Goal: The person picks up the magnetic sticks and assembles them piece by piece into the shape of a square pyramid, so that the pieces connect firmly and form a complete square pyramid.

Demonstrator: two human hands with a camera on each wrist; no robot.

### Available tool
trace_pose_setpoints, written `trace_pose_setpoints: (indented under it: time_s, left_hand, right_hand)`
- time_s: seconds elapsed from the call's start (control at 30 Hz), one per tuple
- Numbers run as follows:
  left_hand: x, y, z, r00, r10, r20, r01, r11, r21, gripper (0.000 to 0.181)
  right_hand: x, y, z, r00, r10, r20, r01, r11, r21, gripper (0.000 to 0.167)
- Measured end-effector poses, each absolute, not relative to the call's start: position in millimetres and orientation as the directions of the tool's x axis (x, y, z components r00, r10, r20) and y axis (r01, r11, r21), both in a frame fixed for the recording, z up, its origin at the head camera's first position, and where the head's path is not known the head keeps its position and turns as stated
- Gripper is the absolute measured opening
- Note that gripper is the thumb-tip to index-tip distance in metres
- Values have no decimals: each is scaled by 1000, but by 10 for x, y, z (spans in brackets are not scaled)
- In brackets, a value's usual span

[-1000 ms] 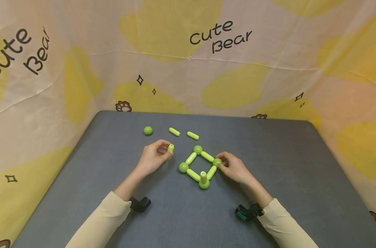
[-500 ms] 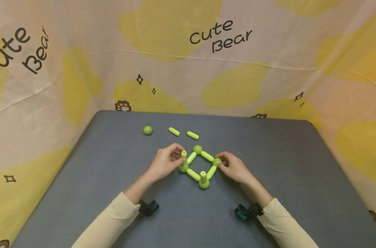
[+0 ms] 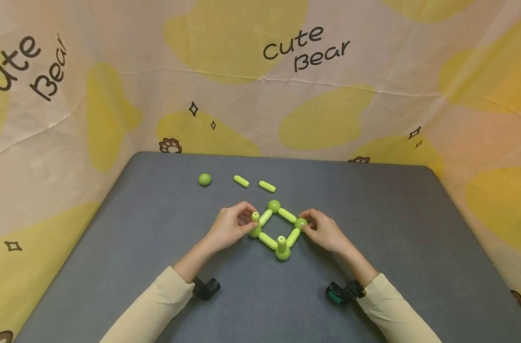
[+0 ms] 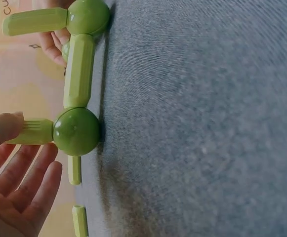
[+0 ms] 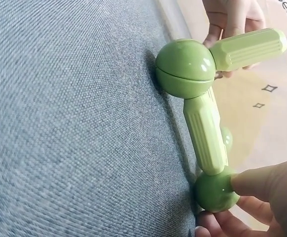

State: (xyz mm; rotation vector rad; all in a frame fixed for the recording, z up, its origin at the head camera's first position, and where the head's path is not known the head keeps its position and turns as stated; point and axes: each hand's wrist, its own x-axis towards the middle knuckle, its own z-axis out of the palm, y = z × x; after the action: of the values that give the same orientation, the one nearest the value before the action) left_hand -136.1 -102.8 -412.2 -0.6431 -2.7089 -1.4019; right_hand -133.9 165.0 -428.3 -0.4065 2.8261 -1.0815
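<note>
A square of green balls joined by light green rods lies on the table, with a ball at each corner. My left hand (image 3: 232, 226) pinches an upright rod (image 4: 37, 131) between thumb and fingers; its lower end meets the left corner ball (image 4: 76, 131). On the opposite corner, my right hand (image 3: 324, 231) grips the right ball (image 5: 216, 190) by thumb and fingertips. Another upright rod (image 3: 281, 243) stands in the near corner ball (image 3: 282, 254), between the two hands. The far corner ball (image 3: 274, 206) has no upright rod on it.
Beyond the square lie a loose green ball (image 3: 205, 179) and two loose rods, a left one (image 3: 241, 181) and a right one (image 3: 267, 186). All rest on the grey table (image 3: 372, 205). A printed cloth (image 3: 226, 95) hangs behind and at the sides.
My left hand has moved right with its rod, from beside the square to the left corner ball, where the rod now stands upright. My right hand has stayed on the right ball.
</note>
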Motion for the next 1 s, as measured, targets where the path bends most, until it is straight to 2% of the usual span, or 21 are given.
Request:
trace_pose_setpoints:
  time_s: [0.4,1.0]
  left_hand:
    - [-1366,-1054,-4195,-912,388,135,360,596,718,22]
    - [-1163,-984,-4207,-852,499,160,457,557,693,14]
  right_hand:
    - [-1351,1636,-4300,-968,-250,6,-189,716,-672,26]
    - [-1609,1562,-4346,-981,-196,1,-146,728,-670,25]
